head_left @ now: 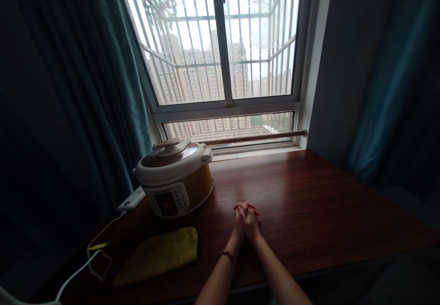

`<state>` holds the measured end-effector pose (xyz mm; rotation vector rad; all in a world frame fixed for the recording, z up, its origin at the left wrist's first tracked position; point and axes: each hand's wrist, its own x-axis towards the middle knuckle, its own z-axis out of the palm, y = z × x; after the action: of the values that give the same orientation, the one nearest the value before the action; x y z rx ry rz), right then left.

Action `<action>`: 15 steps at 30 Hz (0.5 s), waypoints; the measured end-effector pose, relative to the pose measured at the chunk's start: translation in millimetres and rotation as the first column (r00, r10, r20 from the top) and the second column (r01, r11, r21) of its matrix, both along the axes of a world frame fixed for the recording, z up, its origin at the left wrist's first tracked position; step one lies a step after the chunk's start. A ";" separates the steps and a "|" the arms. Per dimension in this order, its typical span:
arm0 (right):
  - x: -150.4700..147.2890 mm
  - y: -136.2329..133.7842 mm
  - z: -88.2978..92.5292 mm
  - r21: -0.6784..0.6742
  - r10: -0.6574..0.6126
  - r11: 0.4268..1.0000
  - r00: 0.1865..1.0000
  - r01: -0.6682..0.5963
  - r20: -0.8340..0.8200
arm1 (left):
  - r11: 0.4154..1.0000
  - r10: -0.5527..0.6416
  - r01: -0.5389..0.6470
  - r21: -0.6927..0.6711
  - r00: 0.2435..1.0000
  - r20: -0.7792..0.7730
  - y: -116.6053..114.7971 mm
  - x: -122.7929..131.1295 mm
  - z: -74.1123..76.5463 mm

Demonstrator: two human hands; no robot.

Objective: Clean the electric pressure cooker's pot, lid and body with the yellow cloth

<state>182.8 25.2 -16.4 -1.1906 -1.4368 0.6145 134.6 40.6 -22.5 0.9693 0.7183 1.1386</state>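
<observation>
My left hand and my right hand rest clasped together on the dark wooden table, fingers interlaced and holding nothing else. A beaded bracelet sits on my left wrist. A cream and yellow electric cooker with its lid closed stands to the left of the hands, a short way off. A yellow cloth lies flat on the table in front of the cooker, near my left forearm.
A white power adapter lies left of the cooker, with a white cable trailing off the table's left front. A barred window and a wooden rod run behind the table. Dark teal curtains hang on both sides.
</observation>
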 end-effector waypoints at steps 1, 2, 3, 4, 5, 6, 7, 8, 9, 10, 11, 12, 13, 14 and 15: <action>-0.1 0.3 0.2 0.002 -0.003 1.000 1.000 0.003 0.004 | 1.000 -0.002 0.002 0.000 1.000 0.006 1.4 0.3 -1.8; -0.2 0.5 0.2 0.002 -0.005 1.000 1.000 0.005 0.008 | 1.000 -0.004 0.004 0.000 1.000 0.011 2.5 0.4 -3.5; -0.1 0.6 0.3 0.002 -0.008 1.000 1.000 0.008 0.012 | 1.000 -0.004 0.004 0.001 1.000 0.014 3.3 0.4 -4.8; 0.0 0.7 0.3 0.001 -0.011 1.000 1.000 0.011 0.017 | 1.000 -0.005 0.005 0.002 1.000 0.016 3.7 0.3 -5.8; 0.1 0.6 0.3 0.000 -0.015 1.000 1.000 0.015 0.021 | 1.000 -0.006 0.006 0.005 1.000 0.017 3.9 0.1 -6.5; 0.3 0.6 0.3 -0.001 -0.019 1.000 0.999 0.019 0.026 | 1.000 -0.007 0.007 0.007 1.000 0.018 3.9 -0.1 -6.8; 0.4 0.4 0.4 -0.001 -0.022 1.000 0.999 0.022 0.031 | 1.000 -0.009 0.009 0.009 1.000 0.019 3.8 -0.2 -6.9; 0.5 0.3 0.6 -0.001 -0.025 1.000 0.999 0.025 0.035 | 1.000 -0.011 0.011 0.009 1.000 0.021 3.6 -0.3 -6.8; 0.6 0.2 0.9 -0.002 -0.028 1.000 0.999 0.028 0.039 | 1.000 -0.013 0.013 0.008 1.000 0.024 3.3 -0.3 -6.5; 0.6 0.1 1.3 -0.003 -0.031 1.000 0.999 0.031 0.044 | 1.000 -0.015 0.015 0.005 1.000 0.028 3.1 -0.2 -6.1; 0.5 0.0 1.8 -0.004 -0.034 0.999 0.998 0.034 0.048 | 1.000 -0.016 0.016 0.003 0.999 0.031 3.0 -0.1 -5.6; 0.4 -0.1 2.3 -0.005 -0.038 0.999 0.998 0.038 0.053 | 1.000 -0.017 0.017 0.001 0.999 0.036 2.9 -0.1 -5.2; 0.2 -0.2 2.9 -0.006 -0.042 0.999 0.998 0.042 0.057 | 1.000 -0.019 0.019 0.000 0.999 0.043 2.8 -0.1 -4.6; 0.0 -0.3 3.6 -0.007 -0.046 0.999 0.997 0.047 0.061 | 1.000 -0.022 0.023 -0.002 0.998 0.051 2.9 -0.1 -4.1; -0.3 -0.4 4.2 -0.007 -0.051 0.999 0.997 0.051 0.066 | 1.000 -0.029 0.029 -0.006 0.998 0.060 2.9 -0.2 -3.5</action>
<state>182.5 24.8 -12.1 -1.2605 -1.4551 0.5518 134.4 43.5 -26.0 0.9332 0.6571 1.1347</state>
